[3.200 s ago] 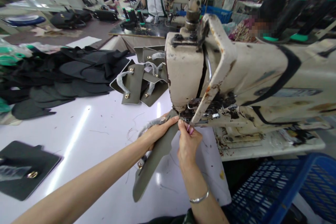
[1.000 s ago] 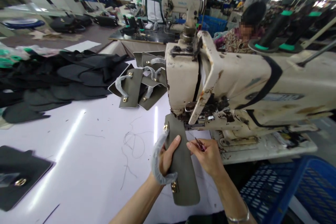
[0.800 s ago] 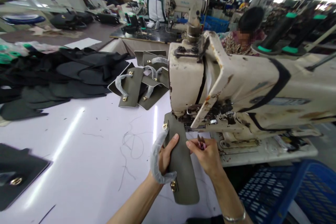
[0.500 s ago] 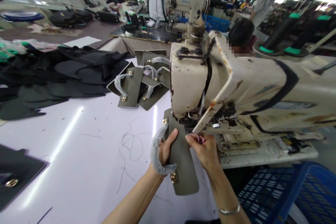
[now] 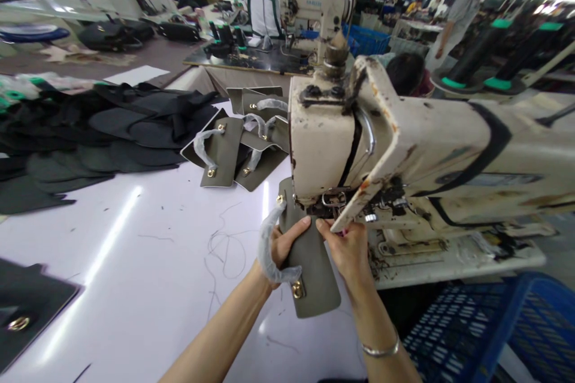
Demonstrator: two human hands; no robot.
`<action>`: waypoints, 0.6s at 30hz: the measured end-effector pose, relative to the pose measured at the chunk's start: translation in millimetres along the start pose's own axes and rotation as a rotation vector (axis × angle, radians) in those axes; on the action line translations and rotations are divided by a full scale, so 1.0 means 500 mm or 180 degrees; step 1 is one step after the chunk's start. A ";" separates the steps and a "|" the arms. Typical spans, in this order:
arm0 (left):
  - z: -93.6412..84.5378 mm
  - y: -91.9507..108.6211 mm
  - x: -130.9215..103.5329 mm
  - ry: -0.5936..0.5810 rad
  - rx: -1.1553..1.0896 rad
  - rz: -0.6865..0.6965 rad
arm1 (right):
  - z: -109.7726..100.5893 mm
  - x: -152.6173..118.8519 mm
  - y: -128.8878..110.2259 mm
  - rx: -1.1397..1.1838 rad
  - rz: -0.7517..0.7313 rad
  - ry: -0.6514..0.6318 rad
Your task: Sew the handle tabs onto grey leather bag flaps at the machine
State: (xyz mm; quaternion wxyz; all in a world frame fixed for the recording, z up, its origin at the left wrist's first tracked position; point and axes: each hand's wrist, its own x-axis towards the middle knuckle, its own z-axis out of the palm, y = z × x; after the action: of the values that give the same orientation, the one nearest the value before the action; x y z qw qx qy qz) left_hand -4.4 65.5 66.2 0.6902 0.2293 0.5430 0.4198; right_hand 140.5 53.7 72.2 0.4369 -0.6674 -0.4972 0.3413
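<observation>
Call the far side 12 o'clock, with the grey-green panel (image 5: 317, 275) as the dial's middle. The panel lies on the white table (image 5: 179, 287), its far end running in beneath the head of the sewing machine (image 5: 321, 143) at 12; whether the needle is in it cannot be told. The left hand (image 5: 285, 242) reaches inside the arc of the wrapped handle (image 5: 267, 248), thumb laid flat on the panel's top face and pointing to about 2; its other fingers are mostly hidden, so I cannot tell whether they are spread or pressed together. The right hand (image 5: 348, 248) sits at the edge towards 2, thumb tip against the panel, the other fingers curled in around a small pink thing (image 5: 344, 232) that barely shows. I judge the panel light and fairly stiff, bendable but springy, with a smooth face that could slide easily on this tabletop. The surface looks markable, so flat finger pads suit it better than nails. The handle's plastic wrap is probably slippery, and its 2 gold fittings (image 5: 296, 289) likely add weight on the 9 o'clock side and might catch. The best hold seems to be the bare middle of the panel and its plain edge at 3, clear of the metal. Similar panels (image 5: 227, 152) lie at 11, overlapping, their handles up
</observation>
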 end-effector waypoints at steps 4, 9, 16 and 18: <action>-0.001 0.012 -0.001 -0.0231 -0.0191 -0.0189 | -0.001 -0.001 -0.003 0.0131 0.0236 -0.0091; 0.001 0.022 0.004 -0.0349 -0.0271 0.0069 | 0.000 0.001 -0.001 0.0579 0.0444 -0.0214; -0.001 0.022 0.007 -0.0538 -0.0058 -0.0263 | 0.004 0.000 0.004 0.0764 0.0557 -0.0139; -0.003 0.024 0.009 -0.0516 0.0021 -0.0284 | 0.008 0.001 0.007 0.0785 0.0568 -0.0101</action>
State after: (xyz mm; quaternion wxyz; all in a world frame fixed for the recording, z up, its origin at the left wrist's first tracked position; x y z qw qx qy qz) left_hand -9.5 75.5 72.7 0.7491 0.2404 0.4963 0.3670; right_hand 138.5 54.8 67.3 0.4756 -0.6447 -0.3971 0.4478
